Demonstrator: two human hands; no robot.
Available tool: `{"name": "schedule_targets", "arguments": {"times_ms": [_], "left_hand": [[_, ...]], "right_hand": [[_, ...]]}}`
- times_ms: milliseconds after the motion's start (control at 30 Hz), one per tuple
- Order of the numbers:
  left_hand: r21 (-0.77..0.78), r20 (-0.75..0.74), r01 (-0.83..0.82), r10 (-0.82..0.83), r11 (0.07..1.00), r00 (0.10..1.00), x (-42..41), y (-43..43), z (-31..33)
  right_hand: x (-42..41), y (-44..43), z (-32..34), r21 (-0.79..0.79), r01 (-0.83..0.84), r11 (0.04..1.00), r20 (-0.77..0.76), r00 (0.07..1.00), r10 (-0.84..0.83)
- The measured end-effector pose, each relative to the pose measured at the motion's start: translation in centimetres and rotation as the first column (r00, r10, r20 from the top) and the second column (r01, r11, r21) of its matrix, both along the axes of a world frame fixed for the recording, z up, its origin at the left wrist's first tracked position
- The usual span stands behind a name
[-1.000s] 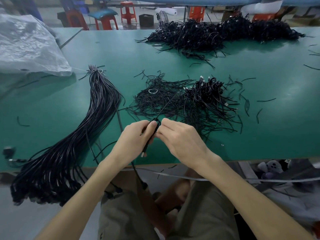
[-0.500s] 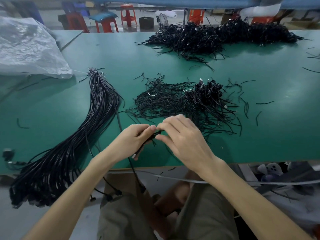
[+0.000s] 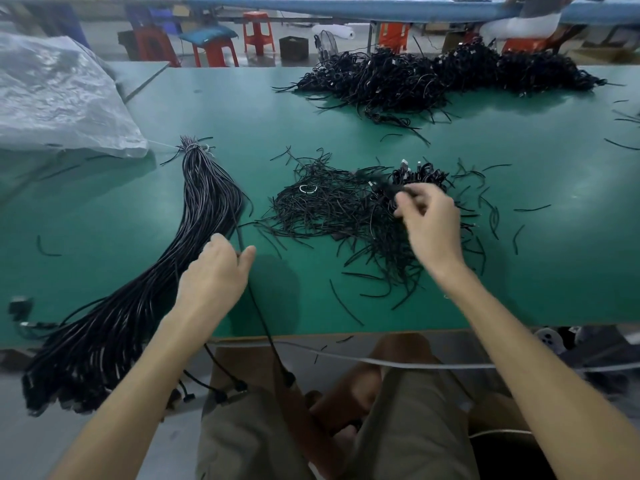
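A long bundle of black cables (image 3: pixel 207 209), tied at its far end, lies on the green table (image 3: pixel 242 126) and hangs over the front edge at the left. My left hand (image 3: pixel 214 275) pinches one black cable (image 3: pixel 258 317) at the bundle's right side; that cable trails down off the table edge. My right hand (image 3: pixel 427 220) is over a small heap of coiled black cables (image 3: pixel 420 176) and holds a blurred coiled cable (image 3: pixel 388 190) in its fingertips. Left of that heap lies a spread of short black twist ties (image 3: pixel 318 209).
A big pile of coiled black cables (image 3: pixel 433 81) lies at the table's far side. A crumpled clear plastic bag (image 3: pixel 59 98) sits at the far left. Loose ties are scattered on the right. Red stools (image 3: pixel 258 36) stand beyond the table, and a white cord (image 3: pixel 381 362) runs under the front edge.
My hands were together at the front edge, working on one cable. They have parted: the right hand went forward to the coiled heap with the cable, the left moved to the long bundle.
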State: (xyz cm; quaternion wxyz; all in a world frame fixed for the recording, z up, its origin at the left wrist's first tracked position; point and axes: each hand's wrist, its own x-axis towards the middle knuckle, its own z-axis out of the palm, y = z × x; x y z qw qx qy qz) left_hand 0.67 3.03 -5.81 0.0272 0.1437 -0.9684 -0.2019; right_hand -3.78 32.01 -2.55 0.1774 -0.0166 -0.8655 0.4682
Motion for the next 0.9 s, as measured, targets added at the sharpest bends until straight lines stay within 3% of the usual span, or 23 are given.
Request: {"name": "schedule_targets", "arguments": {"times_ms": [33, 133, 267, 400, 500, 567, 667, 767, 833, 900], "left_hand": [[-0.096, 0.038, -0.002, 0.005, 0.995, 0.999, 0.0, -0.1, 0.0], [-0.188, 0.152, 0.083, -0.055, 0.979, 0.987, -0.1, 0.0, -0.5], [-0.129, 0.062, 0.118, -0.111, 0.985, 0.992, 0.1, 0.4, -0.6], [0.117, -0.029, 0.300, -0.299, 0.947, 0.954, 1.1, 2.5, 1.5], [0.298, -0.041, 0.560, -0.575, 0.773, 0.817, 2.5, 5.8, 3.1], [0.393, -0.073, 0.621, -0.650, 0.678, 0.756, 2.9, 6.9, 3.6], [0.720, -0.097, 0.467, -0.591, 0.514, 0.801, 3.0, 6.4, 4.2], [0.878, -0.114, 0.313, -0.476, 0.363, 0.872, 2.7, 4.5, 4.2], [0.958, -0.148, 0.234, -0.418, 0.162, 0.896, 2.3, 3.0, 4.2], [0.974, -0.200, 0.157, -0.292, -0.163, 0.935, 2.0, 1.9, 4.4]], "right_hand": [[-0.9, 0.7, 0.1, 0.027, 0.058, 0.998, 0.053, 0.997, -0.059], [-1.5, 1.6, -1.3, 0.379, 0.104, 0.920, 0.179, 0.967, -0.183], [1.0, 0.2, -3.6, 0.488, 0.126, 0.864, -0.040, 0.992, -0.122], [4.1, -2.5, -4.3, 0.513, -0.002, 0.858, -0.167, 0.980, 0.103], [6.1, -5.0, -3.7, 0.568, -0.271, 0.778, -0.136, 0.901, 0.413], [6.5, -6.0, -3.2, 0.459, -0.443, 0.770, -0.091, 0.839, 0.537], [5.8, -5.7, -2.9, 0.348, -0.494, 0.797, -0.038, 0.842, 0.538], [5.4, -4.5, -3.4, 0.342, -0.471, 0.813, -0.038, 0.857, 0.513], [5.3, -3.5, -3.6, 0.355, -0.412, 0.840, -0.070, 0.884, 0.463], [5.3, -2.6, -3.7, 0.368, -0.372, 0.852, -0.082, 0.900, 0.428]]}}
